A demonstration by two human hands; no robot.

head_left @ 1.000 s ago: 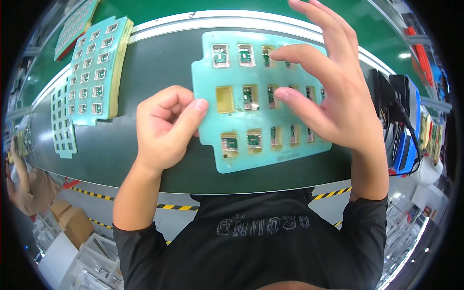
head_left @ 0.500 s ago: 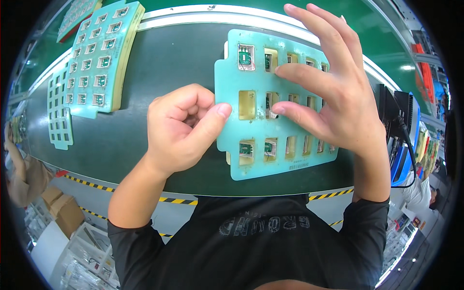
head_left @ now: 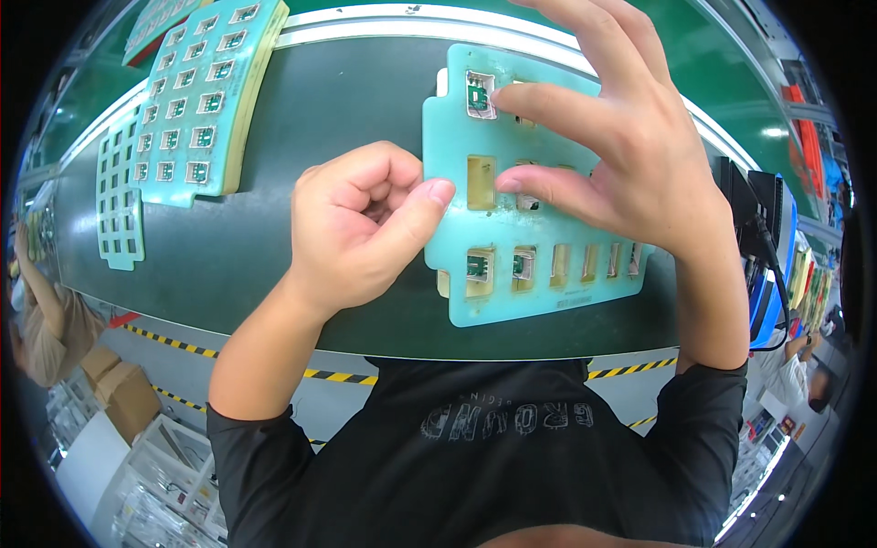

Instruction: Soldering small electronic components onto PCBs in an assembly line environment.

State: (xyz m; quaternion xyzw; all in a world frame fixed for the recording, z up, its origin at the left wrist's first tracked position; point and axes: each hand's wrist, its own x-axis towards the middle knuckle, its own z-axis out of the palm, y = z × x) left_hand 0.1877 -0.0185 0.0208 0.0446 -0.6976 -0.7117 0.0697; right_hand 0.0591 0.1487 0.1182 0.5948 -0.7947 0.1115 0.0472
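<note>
A turquoise slotted tray lies on the dark green work surface in front of me. Small green circuit boards sit in some of its pockets, such as the circuit board at the far left corner. My left hand is closed at the tray's left edge, thumb on its top face and fingers curled beside it. Over the tray, my right hand has its fingers apart. Its index fingertip is at the far-left pocket's right side, its thumb near the middle row. This hand hides several pockets behind it.
A thick stack of similar filled trays stands at the left, beside a thin slotted plate. A blue and black device with a cable is at the right. Cardboard boxes and another person are at the lower left.
My right hand has moved left across the tray, its index finger going from the second pocket to the first in the far row. My left hand stays at the edge. The whole view has shifted slightly.
</note>
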